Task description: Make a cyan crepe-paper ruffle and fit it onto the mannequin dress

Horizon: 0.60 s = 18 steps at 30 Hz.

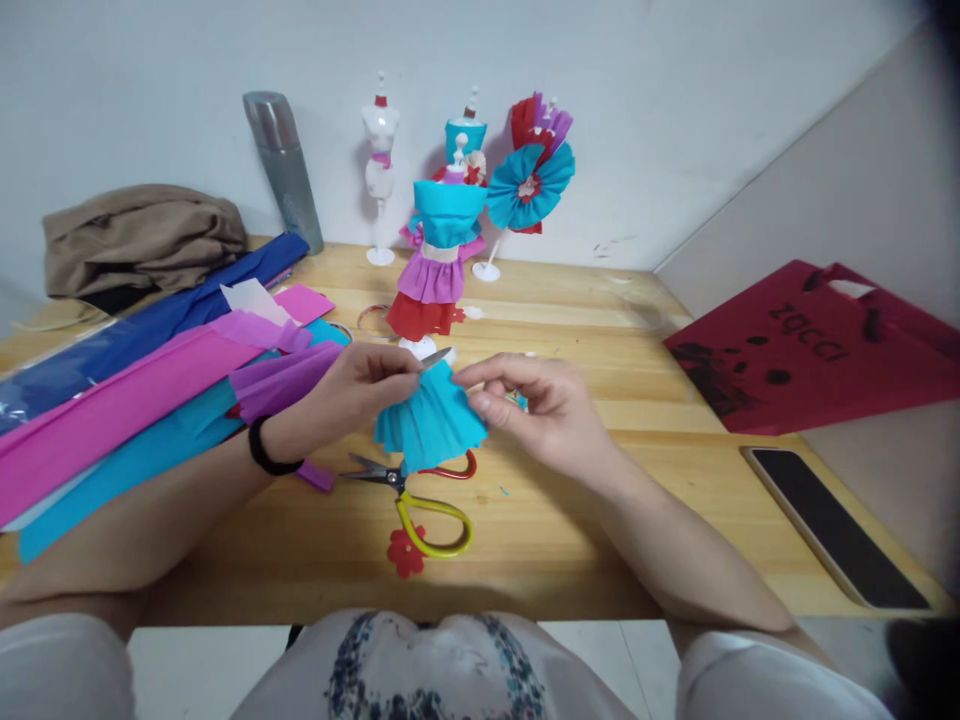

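Note:
A pleated piece of blue crepe paper (431,420) fans out downward between my two hands above the table. My left hand (379,380), with a black band at the wrist, pinches its gathered upper left edge. At the upper right edge, the thumb and index finger of my right hand (529,405) close on the paper. Below the paper lie scissors (396,478) with one yellow and one red handle, their blades apart. A red paper flower (406,553) lies by the yellow handle. A pointed metal tip (435,357) shows just behind the paper; the rest of it is hidden.
Behind my hands stands a mini mannequin (442,240) in a blue, purple and red paper dress, with several others by the wall. Crepe paper rolls (150,390) cover the left side. A bottle (283,170), brown cloth (142,235), red bag (810,345) and phone (836,525) surround the workspace.

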Each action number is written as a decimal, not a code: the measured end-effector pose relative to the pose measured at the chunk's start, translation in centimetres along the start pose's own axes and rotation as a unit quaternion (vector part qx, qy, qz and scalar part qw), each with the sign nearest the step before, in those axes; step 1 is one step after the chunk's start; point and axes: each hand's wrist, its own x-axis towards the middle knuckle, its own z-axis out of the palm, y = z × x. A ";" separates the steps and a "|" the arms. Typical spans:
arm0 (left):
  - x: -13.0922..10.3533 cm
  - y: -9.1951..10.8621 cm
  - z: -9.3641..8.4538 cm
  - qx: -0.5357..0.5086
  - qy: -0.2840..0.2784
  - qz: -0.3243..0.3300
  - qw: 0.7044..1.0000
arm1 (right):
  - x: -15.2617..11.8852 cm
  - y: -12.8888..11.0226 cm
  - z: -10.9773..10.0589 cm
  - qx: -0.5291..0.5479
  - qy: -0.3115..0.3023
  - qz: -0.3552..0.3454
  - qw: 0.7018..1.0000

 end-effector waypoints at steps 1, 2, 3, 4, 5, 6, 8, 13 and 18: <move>0.0 0.1 0.0 -0.034 0.022 -0.008 0.999 | 0.1 0.0 -0.3 0.021 0.020 0.011 1.000; 0.1 0.2 0.0 -0.069 0.045 -0.015 0.996 | 0.3 0.0 -0.5 0.042 0.033 0.024 0.998; 0.1 0.3 0.1 -0.102 0.068 -0.024 0.992 | 0.5 0.1 -0.7 0.059 0.040 0.037 0.997; 0.1 0.4 0.1 -0.131 0.086 -0.032 0.987 | 0.7 0.2 -0.9 0.070 0.040 0.047 0.996; 0.1 0.5 0.1 -0.154 0.101 -0.038 0.982 | 0.9 0.4 -1.0 0.077 0.036 0.053 0.995; 0.1 0.6 0.2 -0.171 0.114 -0.040 0.978 | 1.0 0.6 -1.1 0.082 0.027 0.055 0.995; 0.1 0.6 0.2 -0.187 0.138 -0.026 0.972 | 1.3 1.0 -1.2 0.094 0.001 0.056 0.994; -0.1 0.9 0.1 -0.211 0.171 0.002 0.962 | 1.5 1.8 -0.8 0.085 -0.087 0.063 0.991; -0.4 1.4 0.3 -0.285 0.122 -0.053 0.949 | 1.2 2.1 -0.4 0.069 -0.179 0.054 0.980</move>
